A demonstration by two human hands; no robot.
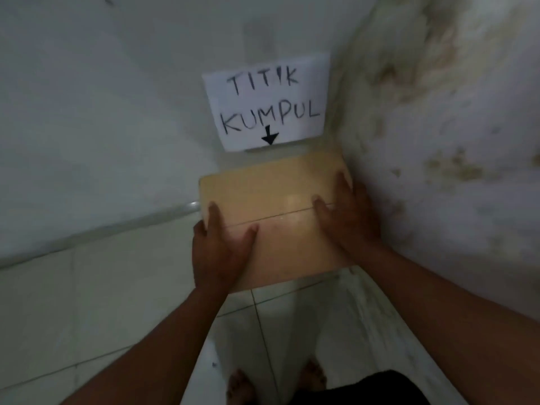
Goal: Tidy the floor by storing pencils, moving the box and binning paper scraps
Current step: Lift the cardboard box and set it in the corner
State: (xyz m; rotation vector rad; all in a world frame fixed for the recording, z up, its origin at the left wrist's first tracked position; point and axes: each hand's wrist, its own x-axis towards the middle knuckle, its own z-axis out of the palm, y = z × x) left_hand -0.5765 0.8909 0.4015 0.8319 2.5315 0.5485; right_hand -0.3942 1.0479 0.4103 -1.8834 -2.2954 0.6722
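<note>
A closed tan cardboard box (277, 194) sits in the room's corner, its taped top seam running across it. My left hand (222, 247) grips its near-left edge, fingers over the top. Along the box's right side, next to the wall, my right hand (344, 217) lies flat with fingers spread. On the wall just above the box hangs a white paper sign (267, 100) reading "TITIK KUMPUL" with a black arrow pointing down at it. No pencils or paper scraps are in view.
A stained white wall (438, 141) closes the right side and a plain white wall (102, 112) the left. White floor tiles (87, 302) stretch toward me. My bare feet (242, 387) stand below the box.
</note>
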